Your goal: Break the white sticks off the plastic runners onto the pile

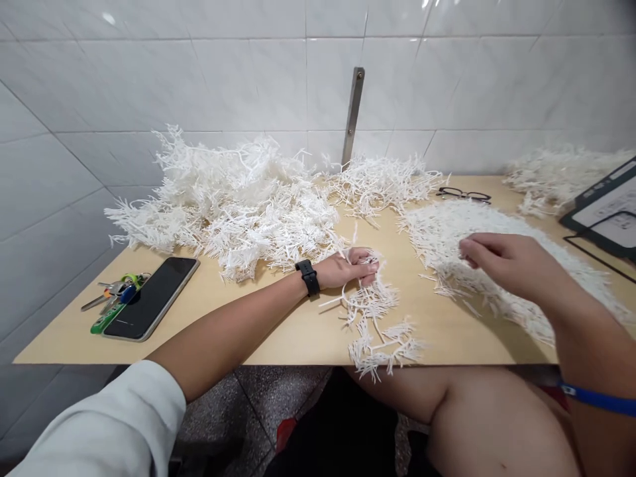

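Left hand (352, 269) is gripping a bunch of white twigs (373, 299) that trails down to the desk's (288, 324) front edge. Right hand (511, 265) is hanging over a flat white layer (447, 228), fingers curled, can't tell if anything's pinched in there. Big messy pile (258, 199) behind, phone (154, 298) and keys (116, 289) off left.
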`<act>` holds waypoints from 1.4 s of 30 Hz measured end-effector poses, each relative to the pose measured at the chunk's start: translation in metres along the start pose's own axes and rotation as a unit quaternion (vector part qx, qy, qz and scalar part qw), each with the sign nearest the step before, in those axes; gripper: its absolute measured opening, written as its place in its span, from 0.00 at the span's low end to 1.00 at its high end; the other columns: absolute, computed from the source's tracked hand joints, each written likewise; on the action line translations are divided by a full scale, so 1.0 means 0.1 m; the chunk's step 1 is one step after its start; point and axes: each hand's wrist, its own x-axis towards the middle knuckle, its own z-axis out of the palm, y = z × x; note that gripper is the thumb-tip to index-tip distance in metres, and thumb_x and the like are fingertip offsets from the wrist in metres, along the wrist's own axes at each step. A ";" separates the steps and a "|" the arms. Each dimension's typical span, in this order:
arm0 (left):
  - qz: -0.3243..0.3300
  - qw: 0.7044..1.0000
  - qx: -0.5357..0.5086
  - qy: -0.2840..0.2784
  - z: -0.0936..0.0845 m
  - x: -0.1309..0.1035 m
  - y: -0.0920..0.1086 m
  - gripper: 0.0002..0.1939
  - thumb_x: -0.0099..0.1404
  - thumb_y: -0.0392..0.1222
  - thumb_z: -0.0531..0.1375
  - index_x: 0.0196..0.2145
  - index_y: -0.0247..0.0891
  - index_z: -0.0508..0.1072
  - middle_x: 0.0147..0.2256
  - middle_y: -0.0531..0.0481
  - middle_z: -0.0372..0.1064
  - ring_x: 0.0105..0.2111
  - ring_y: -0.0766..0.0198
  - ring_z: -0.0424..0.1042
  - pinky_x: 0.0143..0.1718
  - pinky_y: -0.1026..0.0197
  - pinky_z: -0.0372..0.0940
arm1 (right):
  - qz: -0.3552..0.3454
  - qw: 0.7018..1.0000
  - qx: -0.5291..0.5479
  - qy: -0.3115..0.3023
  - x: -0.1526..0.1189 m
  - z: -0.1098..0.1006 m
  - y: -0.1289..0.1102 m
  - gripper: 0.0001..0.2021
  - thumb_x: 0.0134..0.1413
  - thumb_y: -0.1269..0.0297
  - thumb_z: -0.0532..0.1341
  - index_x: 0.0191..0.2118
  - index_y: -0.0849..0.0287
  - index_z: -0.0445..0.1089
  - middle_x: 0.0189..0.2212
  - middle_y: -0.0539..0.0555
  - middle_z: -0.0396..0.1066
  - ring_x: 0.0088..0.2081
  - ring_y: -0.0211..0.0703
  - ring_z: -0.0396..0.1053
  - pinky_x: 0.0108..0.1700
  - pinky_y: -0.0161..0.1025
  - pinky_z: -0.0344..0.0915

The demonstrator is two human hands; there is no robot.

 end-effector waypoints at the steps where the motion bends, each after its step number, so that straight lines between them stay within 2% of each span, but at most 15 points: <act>1: -0.002 1.000 0.005 0.004 0.01 0.00 0.01 0.22 0.65 0.58 0.56 0.28 0.35 0.65 0.25 0.52 0.65 0.26 0.71 0.63 0.34 0.63 0.58 | 0.004 0.999 -0.033 0.017 0.03 0.03 0.06 0.10 0.56 0.65 0.52 0.32 0.58 0.70 0.26 0.54 0.70 0.30 0.46 0.66 0.33 0.40 0.58; 3: -0.015 1.000 0.009 0.018 0.03 0.00 0.02 0.22 0.65 0.59 0.56 0.30 0.34 0.67 0.28 0.49 0.70 0.29 0.69 0.66 0.36 0.63 0.60 | -0.032 0.996 -0.073 0.031 0.07 0.14 0.07 0.18 0.53 0.71 0.52 0.47 0.59 0.72 0.43 0.60 0.74 0.42 0.54 0.69 0.41 0.45 0.61; 5: -0.028 0.999 -0.001 0.036 0.06 0.01 0.02 0.22 0.64 0.59 0.57 0.32 0.34 0.67 0.30 0.47 0.72 0.30 0.69 0.68 0.38 0.63 0.61 | -0.082 0.994 -0.050 0.054 0.06 0.27 -0.06 0.20 0.54 0.70 0.52 0.51 0.58 0.71 0.50 0.61 0.72 0.49 0.56 0.68 0.46 0.47 0.61; 7: -0.040 0.998 -0.018 0.049 0.08 0.01 0.01 0.22 0.63 0.59 0.59 0.33 0.34 0.67 0.31 0.47 0.73 0.31 0.68 0.69 0.38 0.63 0.61 | -0.104 0.993 0.037 0.032 0.00 0.38 -0.28 0.15 0.59 0.63 0.52 0.46 0.57 0.73 0.45 0.59 0.74 0.44 0.52 0.70 0.43 0.45 0.63; 9: -0.047 0.996 -0.038 0.069 0.09 0.02 0.00 0.23 0.59 0.59 0.62 0.35 0.34 0.67 0.32 0.47 0.73 0.31 0.68 0.69 0.37 0.63 0.61 | -0.111 0.985 0.116 -0.061 -0.06 0.47 -0.51 0.15 0.60 0.55 0.53 0.38 0.57 0.73 0.34 0.56 0.75 0.35 0.47 0.69 0.36 0.40 0.62; 12: -0.045 0.993 -0.061 0.093 0.11 0.04 -0.01 0.25 0.55 0.60 0.65 0.35 0.33 0.68 0.30 0.48 0.72 0.30 0.68 0.69 0.35 0.63 0.61 | -0.143 0.969 0.143 -0.140 -0.11 0.57 -0.73 0.15 0.58 0.52 0.56 0.29 0.58 0.70 0.23 0.50 0.68 0.25 0.39 0.61 0.28 0.36 0.54; 18: -0.026 0.992 -0.058 0.105 0.06 0.01 -0.02 0.23 0.58 0.58 0.63 0.27 0.34 0.64 0.20 0.57 0.59 0.21 0.73 0.58 0.28 0.65 0.55 | -0.142 0.959 0.174 -0.172 -0.20 0.48 -0.59 0.21 0.59 0.53 0.52 0.19 0.57 0.54 0.17 0.45 0.51 0.21 0.35 0.50 0.26 0.35 0.48; 20: -0.021 0.987 -0.085 0.137 0.03 0.01 -0.01 0.23 0.58 0.58 0.63 0.27 0.35 0.62 0.19 0.59 0.55 0.20 0.74 0.54 0.26 0.66 0.52 | -0.128 0.960 0.185 -0.165 -0.23 0.38 -0.43 0.22 0.59 0.52 0.53 0.18 0.57 0.52 0.16 0.46 0.51 0.21 0.36 0.52 0.25 0.36 0.50; 23: -0.019 0.986 -0.087 0.142 0.01 0.02 -0.01 0.22 0.58 0.57 0.63 0.28 0.35 0.62 0.20 0.58 0.58 0.21 0.74 0.56 0.27 0.66 0.53 | -0.071 0.985 0.150 -0.054 -0.18 0.30 -0.17 0.17 0.59 0.54 0.53 0.23 0.57 0.64 0.21 0.51 0.65 0.25 0.41 0.62 0.30 0.38 0.58; 25: -0.023 0.990 -0.060 0.127 0.03 0.03 0.00 0.22 0.59 0.58 0.62 0.29 0.35 0.63 0.23 0.55 0.64 0.24 0.72 0.61 0.31 0.65 0.57 | -0.047 0.994 0.083 0.045 -0.10 0.31 -0.07 0.11 0.58 0.60 0.53 0.37 0.57 0.72 0.33 0.57 0.74 0.35 0.50 0.69 0.38 0.43 0.62; 28: -0.027 0.987 -0.053 0.148 0.06 0.03 0.01 0.21 0.60 0.58 0.62 0.33 0.35 0.65 0.26 0.51 0.68 0.29 0.69 0.67 0.37 0.63 0.60 | -0.079 0.989 0.017 0.125 -0.04 0.40 -0.08 0.20 0.54 0.71 0.51 0.52 0.60 0.70 0.50 0.61 0.72 0.49 0.57 0.68 0.49 0.49 0.62; 31: -0.041 0.981 -0.058 0.182 0.08 0.03 0.02 0.20 0.60 0.56 0.62 0.33 0.35 0.66 0.27 0.53 0.67 0.30 0.69 0.67 0.38 0.63 0.61 | -0.108 0.990 0.060 0.063 -0.13 0.48 -0.21 0.17 0.55 0.72 0.50 0.46 0.59 0.72 0.45 0.59 0.74 0.46 0.52 0.70 0.47 0.46 0.64; 35: -0.058 0.974 -0.033 0.214 0.10 0.03 0.03 0.17 0.61 0.54 0.62 0.31 0.36 0.67 0.27 0.54 0.64 0.29 0.70 0.64 0.38 0.64 0.59 | -0.170 0.978 0.109 -0.042 -0.29 0.55 -0.42 0.13 0.61 0.66 0.50 0.40 0.57 0.72 0.40 0.56 0.75 0.41 0.48 0.71 0.44 0.43 0.64; 38: -0.050 0.980 -0.044 0.189 0.11 0.03 0.02 0.18 0.62 0.55 0.61 0.35 0.35 0.67 0.28 0.51 0.67 0.32 0.68 0.66 0.41 0.62 0.60 | -0.162 0.979 0.113 -0.042 -0.31 0.59 -0.54 0.11 0.62 0.62 0.52 0.41 0.56 0.70 0.37 0.55 0.74 0.37 0.46 0.70 0.39 0.41 0.62; 42: -0.034 0.990 -0.025 0.131 0.14 0.03 0.02 0.18 0.63 0.55 0.59 0.34 0.36 0.64 0.25 0.53 0.66 0.29 0.68 0.65 0.39 0.62 0.59 | -0.109 0.985 0.134 -0.028 -0.26 0.62 -0.64 0.11 0.61 0.55 0.54 0.33 0.56 0.66 0.26 0.51 0.70 0.28 0.41 0.64 0.31 0.38 0.56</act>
